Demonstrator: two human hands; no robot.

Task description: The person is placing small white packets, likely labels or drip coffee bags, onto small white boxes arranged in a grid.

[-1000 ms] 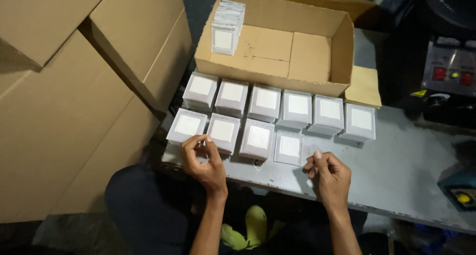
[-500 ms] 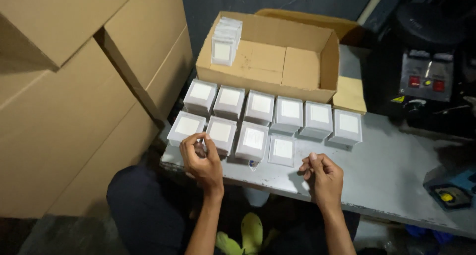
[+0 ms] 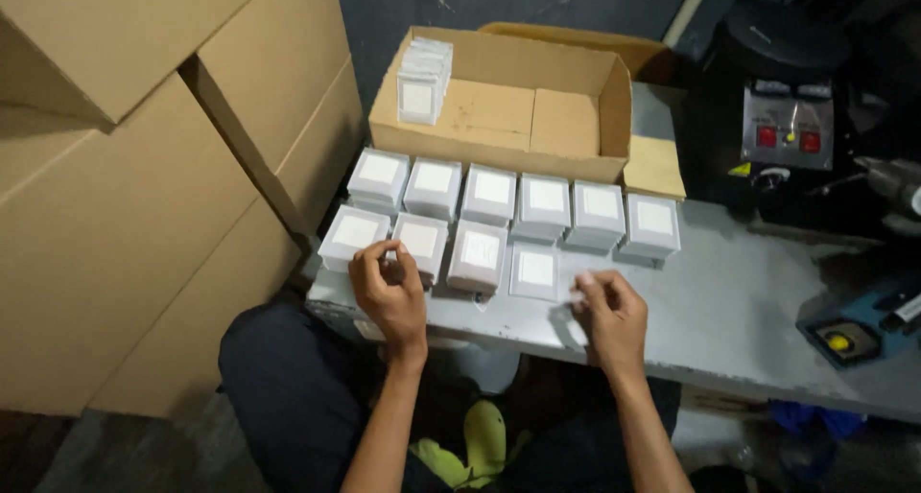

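Observation:
White square packets stand in stacks in two rows on the grey table (image 3: 729, 311): a back row (image 3: 544, 203) of several stacks and a front row (image 3: 478, 255) of several, the rightmost one lowest. My left hand (image 3: 389, 292) is at the table's front edge, thumb and forefinger pinched together, just in front of the second front stack (image 3: 420, 242). My right hand (image 3: 609, 316) rests on the table right of the low front stack (image 3: 535, 268), fingertips pinched. I cannot make out anything in either hand.
An open cardboard box (image 3: 566, 119) behind the rows holds one more stack of white packets (image 3: 422, 81). Large cardboard cartons (image 3: 144, 196) rise at the left. A machine with red buttons (image 3: 787, 129) stands at the back right, a blue device (image 3: 854, 330) at the right edge.
The view has drifted slightly. My left hand has pulled back a little from the front stacks toward the table edge; my right hand stays pinched in nearly the same place.

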